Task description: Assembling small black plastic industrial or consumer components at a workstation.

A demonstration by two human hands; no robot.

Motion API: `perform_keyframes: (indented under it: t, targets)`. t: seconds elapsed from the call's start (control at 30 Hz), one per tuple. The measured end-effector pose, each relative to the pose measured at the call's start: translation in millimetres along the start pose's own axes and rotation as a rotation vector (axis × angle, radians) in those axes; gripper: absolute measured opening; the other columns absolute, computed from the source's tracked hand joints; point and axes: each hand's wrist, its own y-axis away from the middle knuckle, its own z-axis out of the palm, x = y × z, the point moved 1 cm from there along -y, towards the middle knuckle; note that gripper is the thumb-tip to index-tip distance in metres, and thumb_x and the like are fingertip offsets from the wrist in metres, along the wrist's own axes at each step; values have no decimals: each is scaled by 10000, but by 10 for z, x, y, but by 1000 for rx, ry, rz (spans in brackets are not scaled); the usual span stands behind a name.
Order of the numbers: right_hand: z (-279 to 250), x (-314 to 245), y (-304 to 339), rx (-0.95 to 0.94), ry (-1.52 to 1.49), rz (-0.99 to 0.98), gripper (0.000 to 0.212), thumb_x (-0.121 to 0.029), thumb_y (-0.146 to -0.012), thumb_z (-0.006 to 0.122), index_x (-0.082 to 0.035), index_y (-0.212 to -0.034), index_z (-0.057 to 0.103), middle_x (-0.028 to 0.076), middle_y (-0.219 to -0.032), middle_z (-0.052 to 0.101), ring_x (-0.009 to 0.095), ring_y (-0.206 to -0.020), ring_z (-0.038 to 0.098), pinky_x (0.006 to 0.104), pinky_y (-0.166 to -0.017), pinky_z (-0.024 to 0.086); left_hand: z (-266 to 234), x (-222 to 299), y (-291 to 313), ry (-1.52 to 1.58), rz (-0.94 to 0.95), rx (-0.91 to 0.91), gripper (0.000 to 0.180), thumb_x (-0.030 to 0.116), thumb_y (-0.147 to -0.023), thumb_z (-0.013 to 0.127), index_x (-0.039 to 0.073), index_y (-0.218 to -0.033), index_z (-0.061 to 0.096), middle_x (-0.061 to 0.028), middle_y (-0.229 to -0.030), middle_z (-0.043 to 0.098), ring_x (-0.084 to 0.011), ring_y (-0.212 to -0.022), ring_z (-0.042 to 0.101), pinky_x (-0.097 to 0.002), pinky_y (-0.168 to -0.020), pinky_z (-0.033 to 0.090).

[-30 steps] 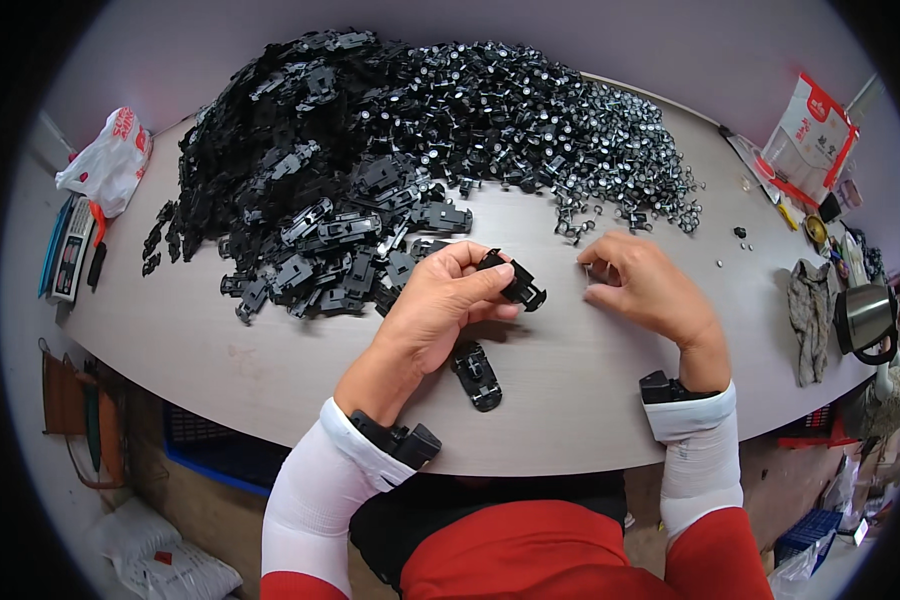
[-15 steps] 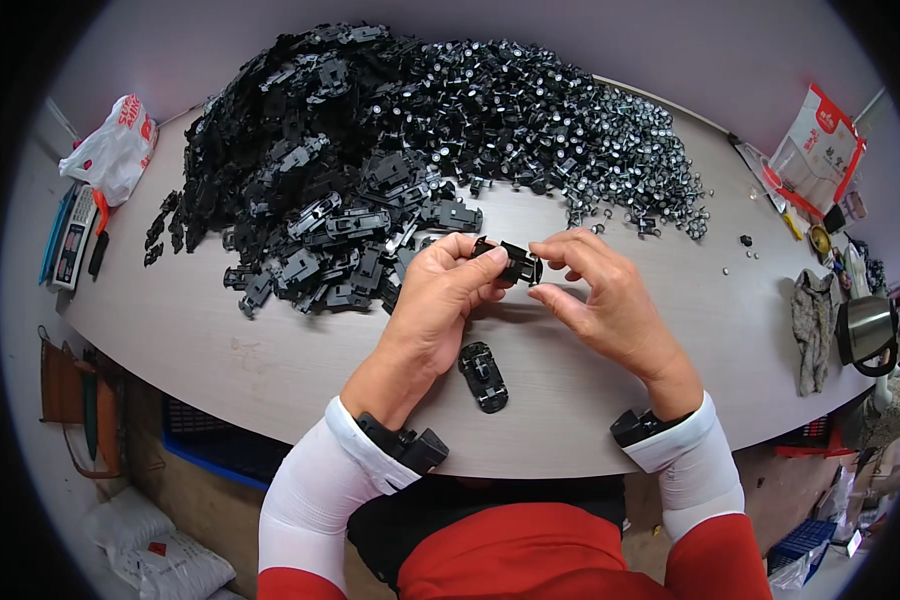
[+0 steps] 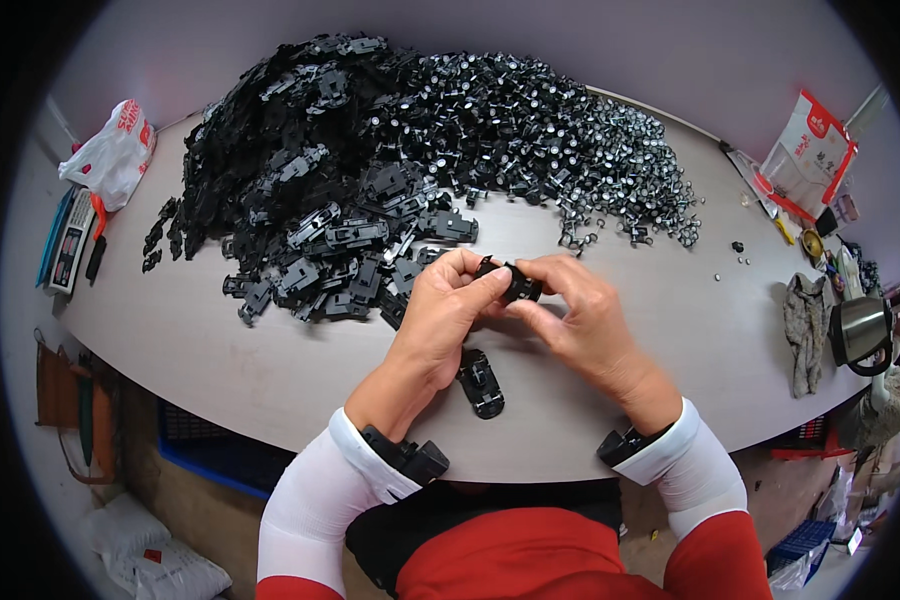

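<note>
My left hand (image 3: 440, 310) and my right hand (image 3: 580, 315) meet above the table's middle, both gripping one small black toy car chassis (image 3: 510, 282) between their fingertips. A second black chassis (image 3: 481, 382) lies flat on the table (image 3: 670, 360) just below my hands. Behind them spreads a big heap of black plastic chassis parts (image 3: 300, 190), and to its right a heap of small wheel-and-axle pieces (image 3: 540, 140) with silvery hubs.
A white plastic bag (image 3: 112, 150) and a calculator (image 3: 70, 240) sit at the table's left end. At the right end are a red-and-white packet (image 3: 808, 150), a grey rag (image 3: 802, 330) and a metal kettle (image 3: 860, 335). A blue crate (image 3: 210, 450) stands under the table.
My right hand came in from the right, where it rested by the wheel heap, and joined my left hand on the chassis. The chassis rose slightly off the table.
</note>
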Motion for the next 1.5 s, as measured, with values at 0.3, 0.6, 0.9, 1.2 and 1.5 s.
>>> perform_keyframes:
  t: [0.3, 0.6, 0.9, 1.2, 1.5]
  targets:
    - [-604, 618, -207, -17, 46, 411, 161, -107, -891, 724, -1, -1009, 751, 110, -903, 754, 170, -786, 706, 283, -703, 554, -3, 95, -23, 77, -86, 23, 117, 142, -1003, 634, 74, -1091, 600, -57, -952, 710, -157, -837, 696, -306, -719, 605]
    - [-584, 790, -574, -94, 325, 152, 144, -66, -870, 677, -33, -997, 737, 146, -993, 724, 320, -919, 702, 402, -837, 549, -41, 67, -65, 136, -59, 18, 164, 163, -1030, 596, 59, -1156, 588, -60, -963, 708, -149, -824, 685, -304, -721, 604]
    - [346, 496, -1196, -336, 490, -254, 155, -19, -828, 637, -43, -975, 678, 112, -939, 608, 295, -962, 643, 402, -806, 541, -89, 50, -82, 87, -63, 0, 212, 180, -1037, 589, 47, -1199, 564, -39, -927, 686, -121, -803, 676, -274, -673, 595]
    - [-95, 307, -727, -251, 69, 208, 137, -67, -817, 690, 20, -921, 673, 156, -866, 718, 290, -751, 694, 376, -695, 552, -74, 69, -42, 158, -47, 20, 241, 131, -1027, 574, 30, -1247, 574, -47, -970, 698, -116, -808, 669, -282, -721, 597]
    - [-352, 235, -127, -293, 156, 263, 119, -65, -841, 697, 10, -931, 680, 138, -863, 672, 276, -774, 674, 374, -710, 536, -63, 72, -51, -58, 15, 17, 301, 100, -1001, 618, 4, -1286, 601, -33, -1008, 691, -100, -850, 671, -272, -763, 601]
